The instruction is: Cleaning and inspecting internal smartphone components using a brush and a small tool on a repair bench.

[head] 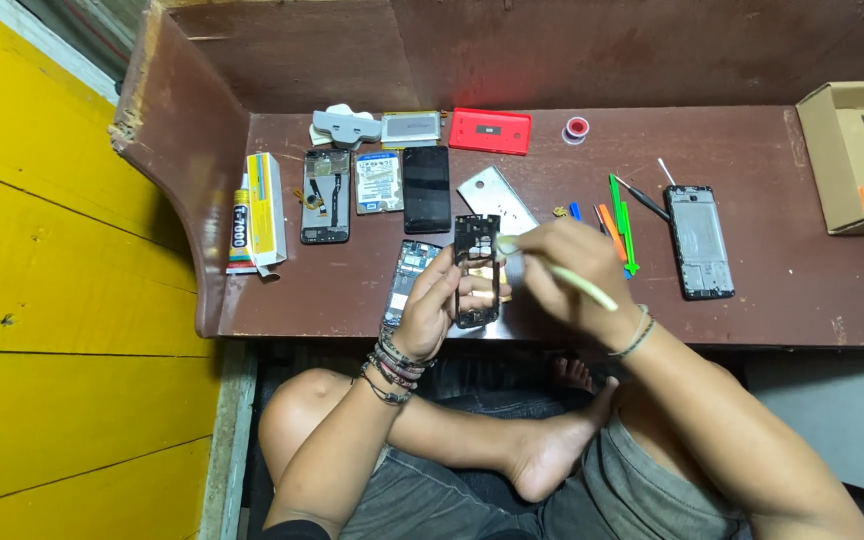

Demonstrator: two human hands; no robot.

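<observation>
Phone frame: we hold a stripped black phone frame (477,270) upright over the near edge of the brown table (772,300), between our two hands.
Left hand: our left hand (430,305) has its fingers curled shut on the frame's left side, thumb across its lower part.
Right hand: our right hand (567,270) pinches a pale yellow-green pry tool (577,283), its tip at the frame's upper right edge.
Just behind: a phone with its circuit board bared (409,280) lies left of the frame; a silver back cover (495,195) lies beyond it.
Far left: a glue tube (240,230) beside its yellow box (267,205).
Right: green and orange pry sticks (620,222), then another opened phone (699,241).
Far right: a cardboard box (837,160).
</observation>
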